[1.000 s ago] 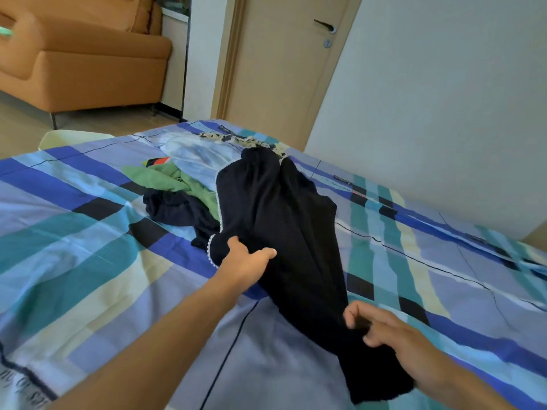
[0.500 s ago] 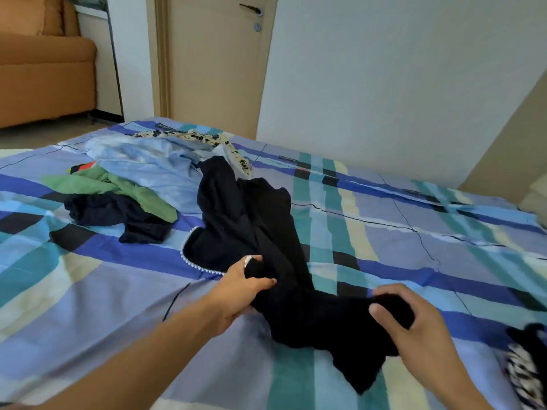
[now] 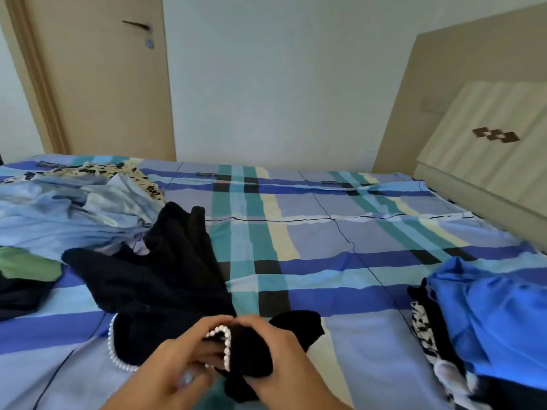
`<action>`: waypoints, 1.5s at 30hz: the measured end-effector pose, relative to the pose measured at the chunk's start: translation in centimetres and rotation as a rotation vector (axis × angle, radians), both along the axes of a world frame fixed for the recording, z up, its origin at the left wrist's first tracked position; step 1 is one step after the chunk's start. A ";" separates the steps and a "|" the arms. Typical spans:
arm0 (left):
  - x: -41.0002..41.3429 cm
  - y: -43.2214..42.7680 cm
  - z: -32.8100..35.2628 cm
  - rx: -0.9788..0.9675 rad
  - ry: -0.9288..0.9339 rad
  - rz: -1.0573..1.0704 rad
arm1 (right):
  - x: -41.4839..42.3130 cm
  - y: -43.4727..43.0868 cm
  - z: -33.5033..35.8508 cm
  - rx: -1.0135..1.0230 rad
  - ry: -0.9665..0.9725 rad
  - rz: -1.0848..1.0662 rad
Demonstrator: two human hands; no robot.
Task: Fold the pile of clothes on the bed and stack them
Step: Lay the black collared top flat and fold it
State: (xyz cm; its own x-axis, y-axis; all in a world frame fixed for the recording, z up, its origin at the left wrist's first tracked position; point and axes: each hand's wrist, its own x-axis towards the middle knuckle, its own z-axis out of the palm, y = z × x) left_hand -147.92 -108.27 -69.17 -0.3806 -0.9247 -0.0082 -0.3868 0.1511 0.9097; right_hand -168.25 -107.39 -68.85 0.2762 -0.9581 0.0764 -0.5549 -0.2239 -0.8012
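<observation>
A black garment with a white pearl trim lies stretched across the checked bedsheet, its near end bunched at the bottom centre. My left hand and my right hand are side by side, both gripping that bunched near end by the pearl edge. The unfolded pile sits at the left: a light blue garment, a floral one behind it, a green one and a dark one at the left edge.
A bright blue garment lies over black-and-white clothes at the right edge of the bed. A beige headboard rises at the right. A wooden door and a white wall stand behind the bed.
My two hands have come together on the near end of the black garment, bunching it up. The view has swung right, bringing in the headboard and the blue garment.
</observation>
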 end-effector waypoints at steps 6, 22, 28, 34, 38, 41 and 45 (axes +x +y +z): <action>6.7 -4.2 -5.1 -0.404 -0.602 0.039 | -3.6 0.1 2.6 0.283 -0.435 0.054; 1.4 2.5 6.9 0.357 0.571 0.163 | -8.2 -0.9 3.2 0.370 -0.890 -0.540; 4.3 1.5 4.0 0.485 1.059 -0.029 | -6.6 0.1 2.9 0.503 -0.503 -0.219; 4.2 1.2 3.4 0.404 0.227 0.341 | -7.7 0.0 3.3 0.416 -0.239 -0.201; 4.7 1.1 2.3 0.277 -0.149 0.439 | -8.8 -0.3 2.5 0.388 0.066 -0.195; 3.9 1.1 2.6 0.096 -0.025 0.396 | -8.9 -0.4 1.9 0.309 0.123 -0.155; 2.8 1.9 4.8 -0.143 0.054 0.110 | -6.9 -1.1 0.9 0.206 -0.177 -0.251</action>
